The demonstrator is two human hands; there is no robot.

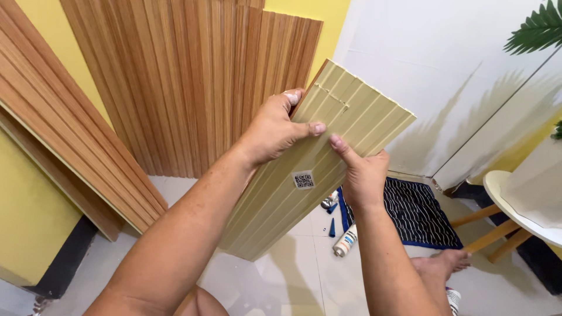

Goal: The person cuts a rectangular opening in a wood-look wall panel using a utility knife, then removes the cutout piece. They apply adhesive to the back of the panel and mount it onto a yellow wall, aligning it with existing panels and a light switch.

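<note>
panel (304, 164) before wall slats (187, 76) — tube (345, 241) below

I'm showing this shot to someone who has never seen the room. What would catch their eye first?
First, the pale fluted panel held up at centre frame, gripped near its top by the left hand and the right hand. Behind it, wood-toned slatted panels lean against the yellow wall. Lower right, a striped dark mat lies on the tiled floor.
</note>
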